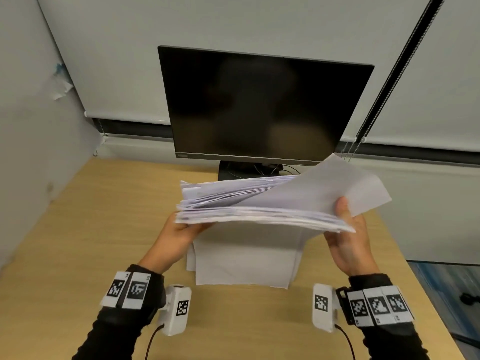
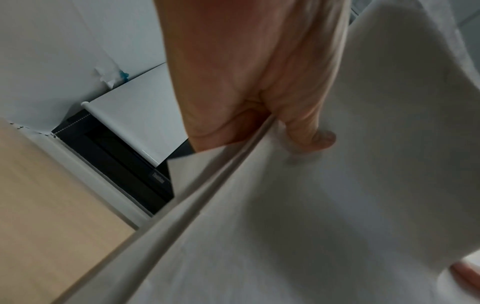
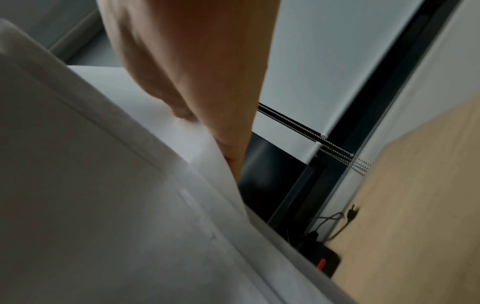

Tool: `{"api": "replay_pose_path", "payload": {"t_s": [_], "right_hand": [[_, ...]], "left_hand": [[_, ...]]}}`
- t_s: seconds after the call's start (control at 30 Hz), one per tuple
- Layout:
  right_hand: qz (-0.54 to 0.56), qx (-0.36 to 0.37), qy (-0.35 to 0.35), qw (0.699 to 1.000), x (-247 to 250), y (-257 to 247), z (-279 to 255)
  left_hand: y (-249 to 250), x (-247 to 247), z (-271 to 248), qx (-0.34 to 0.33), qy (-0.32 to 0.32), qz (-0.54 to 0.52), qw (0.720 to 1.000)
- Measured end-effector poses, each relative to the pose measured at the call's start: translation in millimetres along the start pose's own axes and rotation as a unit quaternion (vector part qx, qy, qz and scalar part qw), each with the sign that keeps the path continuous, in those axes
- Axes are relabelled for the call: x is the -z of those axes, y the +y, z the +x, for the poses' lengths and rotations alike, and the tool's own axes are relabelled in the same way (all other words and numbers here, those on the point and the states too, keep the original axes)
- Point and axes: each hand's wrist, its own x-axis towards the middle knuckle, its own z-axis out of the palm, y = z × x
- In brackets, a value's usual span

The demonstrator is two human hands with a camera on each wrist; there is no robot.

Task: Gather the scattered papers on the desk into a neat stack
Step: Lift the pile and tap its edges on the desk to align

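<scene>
A thick, uneven bundle of white papers hangs in the air above the wooden desk, held between both hands. My left hand grips its left edge, thumb on one side and fingers hidden behind the sheets. My right hand grips the right edge, thumb over the sheets. The top sheet fans up to the right. The lowest sheets hang down toward me. In the left wrist view my left hand pinches the papers; the right wrist view shows my right hand against the papers.
A dark monitor stands at the back of the desk, its base and cables just behind the bundle. Roller blinds with bead chains cover the wall behind. The desk's right edge drops to the floor.
</scene>
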Motion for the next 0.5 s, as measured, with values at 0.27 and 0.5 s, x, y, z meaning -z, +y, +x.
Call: {"api": "replay_pose_path", "payload": {"t_s": [0.27,0.5], "right_hand": [[-0.121,0.150,-0.020,0.981,-16,-27,-16],[-0.206,0.173,-0.052,0.962,-7,-39,-13]], "left_hand": [[17,-1,-16,0.045,0.005,-0.045,0.998],[10,0,-15,0.119,0.035,-0.042,0.991]]}}
